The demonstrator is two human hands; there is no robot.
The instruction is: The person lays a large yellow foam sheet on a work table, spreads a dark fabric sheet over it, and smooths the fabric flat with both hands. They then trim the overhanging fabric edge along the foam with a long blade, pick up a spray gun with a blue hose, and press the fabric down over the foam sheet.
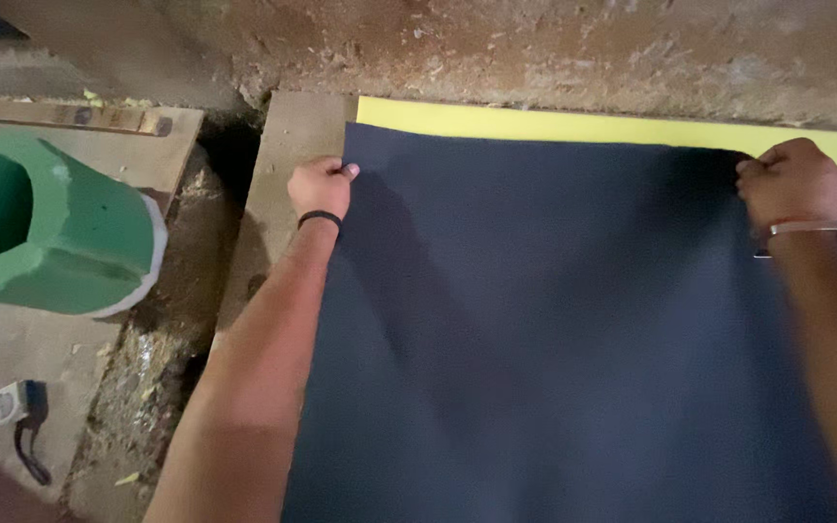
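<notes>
A large dark navy sheet (554, 329) lies spread over a yellow sheet (573, 124), whose strip shows along the far edge. My left hand (320, 187), with a black band on the wrist, pinches the navy sheet's far left edge. My right hand (792, 182), with a metal bracelet on the wrist, grips the same far edge toward the right. Both sheets rest on a brown board (288, 145) on the ground.
A rough earthen wall (535, 48) runs along the far side. At the left, a green cylindrical foam piece (60, 232) lies on another board (12, 358). A small white tape measure with a black strap (14, 407) sits near the lower left. Rubble (157, 368) fills the gap between boards.
</notes>
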